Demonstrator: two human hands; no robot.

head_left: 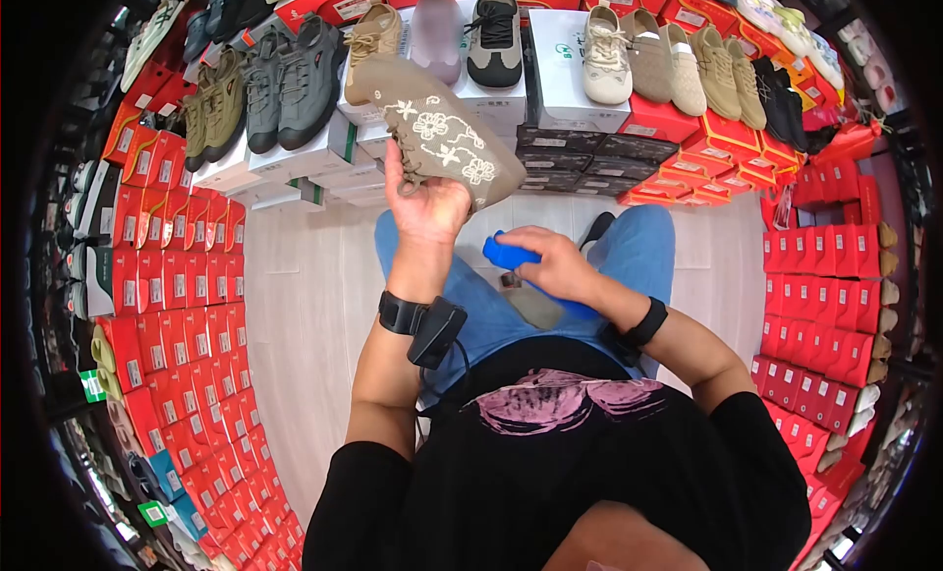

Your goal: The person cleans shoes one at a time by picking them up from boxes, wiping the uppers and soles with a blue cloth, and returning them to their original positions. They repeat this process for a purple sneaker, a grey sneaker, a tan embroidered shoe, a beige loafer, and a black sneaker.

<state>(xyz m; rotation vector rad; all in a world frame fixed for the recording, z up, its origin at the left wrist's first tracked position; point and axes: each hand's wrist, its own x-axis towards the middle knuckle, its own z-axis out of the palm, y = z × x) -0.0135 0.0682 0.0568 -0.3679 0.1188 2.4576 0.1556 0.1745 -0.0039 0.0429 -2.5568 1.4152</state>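
Note:
My left hand (pixel 432 209) is raised and closed around a taupe lace-up shoe (pixel 447 139) with white flower embroidery. The shoe tilts across the palm, its laces beside my thumb. Lower and to the right, over my lap, my right hand (pixel 560 264) grips a blue object (pixel 509 251). One rounded end of it pokes out past the fingers, and more blue shows beneath the wrist; I cannot tell its kind. Between my legs lies a greyish shoe (pixel 531 304), partly covered by the right hand and the blue object.
Ahead, a display of shoes, including grey lace-ups (pixel 305 85) and a cream pair (pixel 607 55), sits on white boxes (pixel 580 80). Stacked red shoe boxes (pixel 187 315) line the left, with more red boxes (pixel 820 276) at right. Pale floor (pixel 305 296) surrounds my legs.

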